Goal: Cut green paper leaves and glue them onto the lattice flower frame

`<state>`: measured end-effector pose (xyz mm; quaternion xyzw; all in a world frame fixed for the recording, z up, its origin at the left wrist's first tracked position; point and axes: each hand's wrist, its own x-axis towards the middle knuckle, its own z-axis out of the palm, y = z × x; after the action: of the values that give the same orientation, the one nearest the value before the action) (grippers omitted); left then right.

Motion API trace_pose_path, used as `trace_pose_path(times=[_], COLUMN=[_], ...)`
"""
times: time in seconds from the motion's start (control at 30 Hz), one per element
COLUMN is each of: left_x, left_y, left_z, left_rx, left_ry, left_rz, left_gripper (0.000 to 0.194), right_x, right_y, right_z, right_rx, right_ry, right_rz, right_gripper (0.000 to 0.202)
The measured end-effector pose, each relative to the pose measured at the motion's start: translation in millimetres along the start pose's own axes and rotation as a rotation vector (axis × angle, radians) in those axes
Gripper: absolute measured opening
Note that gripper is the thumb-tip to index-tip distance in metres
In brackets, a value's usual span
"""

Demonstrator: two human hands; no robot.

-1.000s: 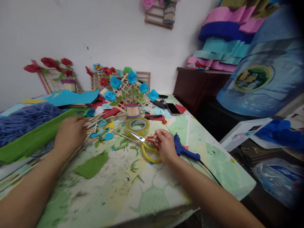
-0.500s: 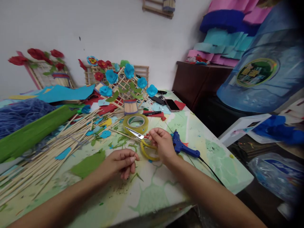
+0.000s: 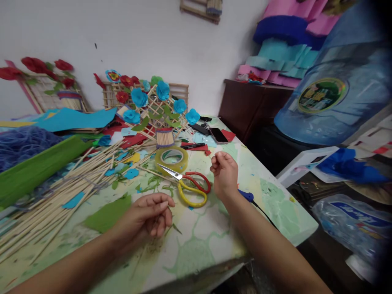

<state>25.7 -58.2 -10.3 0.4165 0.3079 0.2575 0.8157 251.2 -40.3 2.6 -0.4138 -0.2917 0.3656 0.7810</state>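
My left hand (image 3: pixel 154 214) hovers over the front of the table, fingers curled and thumb pressed to the index finger; whatever it may pinch is too small to make out. My right hand (image 3: pixel 225 173) is closed, thumb against the bent fingers, and anything in it is hidden. Between the hands lie scissors (image 3: pixel 178 176) with one red and one yellow handle, blades slightly apart. Behind my right wrist shows part of a blue glue gun (image 3: pixel 246 195); the rest is covered. Clear tape (image 3: pixel 159 158) on a roll touches the scissors' tips. Green paper (image 3: pixel 107 213) lies left of my left hand.
Many thin wooden sticks (image 3: pixel 73 200) spread over the left side. A stick lattice (image 3: pixel 151 116) with blue paper flowers (image 3: pixel 163 90) stands at the back. A phone (image 3: pixel 218 135) lies behind my right hand. A large water bottle (image 3: pixel 330 94) rises at the right.
My right hand has moved off the scissors' red handle to the right, in front of the glue gun. The scissors stay on the table. My left hand keeps nearly the same pose.
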Motion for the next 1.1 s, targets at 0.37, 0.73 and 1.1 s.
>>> trace_pose_path(times=[0.37, 0.73, 1.1], left_x=[17, 20, 23], left_y=[1, 1, -4], left_z=[-15.2, -19.6, -24.8], left_rx=[-0.168, -0.145, -0.128], left_ry=[0.207, 0.162, 0.12], left_rz=[0.146, 0.162, 0.17], left_gripper=[0.009, 0.007, 0.011], right_x=[78, 126, 138], right_y=[5, 35, 31], right_z=[30, 36, 30], right_rx=[-1.913, -2.109, -2.013], right_ry=[-0.865, -1.454, -1.723], right_rz=[-0.562, -0.768, -0.933], right_gripper=[0.016, 0.025, 0.032])
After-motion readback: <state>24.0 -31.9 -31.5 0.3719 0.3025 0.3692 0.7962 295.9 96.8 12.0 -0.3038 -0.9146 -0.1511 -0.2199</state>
